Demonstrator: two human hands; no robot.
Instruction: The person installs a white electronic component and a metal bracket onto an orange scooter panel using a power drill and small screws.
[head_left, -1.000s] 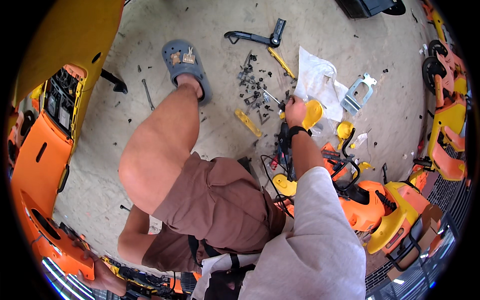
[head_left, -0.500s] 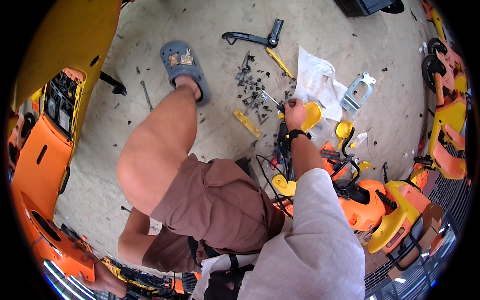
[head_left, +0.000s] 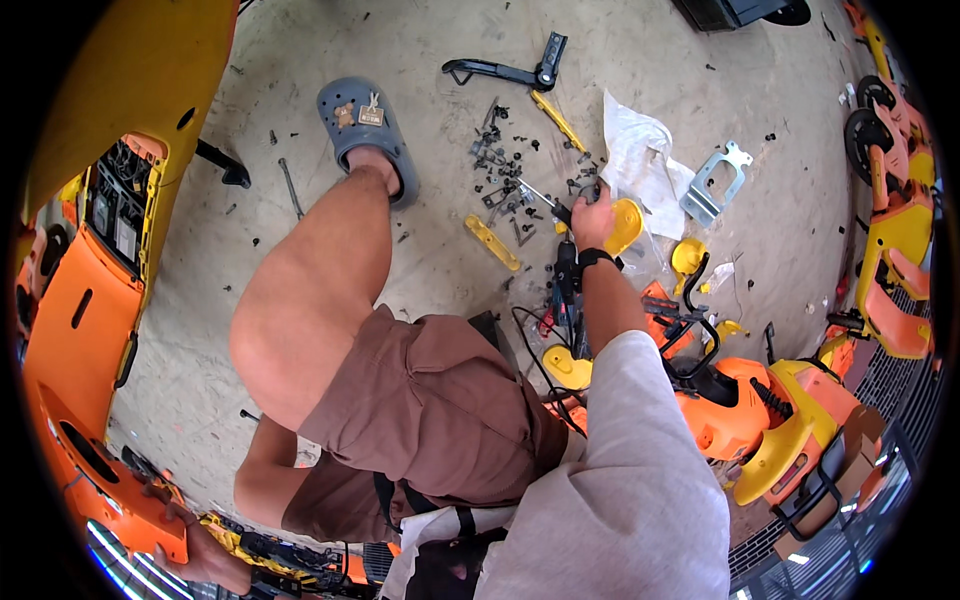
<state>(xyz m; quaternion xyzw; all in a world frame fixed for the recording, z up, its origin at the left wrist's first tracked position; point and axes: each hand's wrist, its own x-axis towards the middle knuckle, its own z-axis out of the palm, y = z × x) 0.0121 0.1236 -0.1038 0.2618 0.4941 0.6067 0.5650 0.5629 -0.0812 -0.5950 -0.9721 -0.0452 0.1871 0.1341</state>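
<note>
Low at the left, my left hand is closed around the end of an orange plastic cover with a long oval opening. My right hand reaches down to the floor beside a pile of loose screws and bolts. Its fingers are drawn together; a small dark thing shows at the tips, too small to name. A screwdriver with a metal shaft and dark handle lies against the thumb side; whether the hand touches it I cannot tell. Beside the wrist are a yellow cup-shaped part and a dark power drill.
A white cloth and a silver metal bracket lie to the right. Beyond the screws is a black kickstand. An orange and yellow scooter body stands at the left, more scooter parts at the right. My clog is beside the screws.
My right hand has shifted slightly farther away over the floor, its fingertips now pointing past the screwdriver. The left hand stays on the orange cover.
</note>
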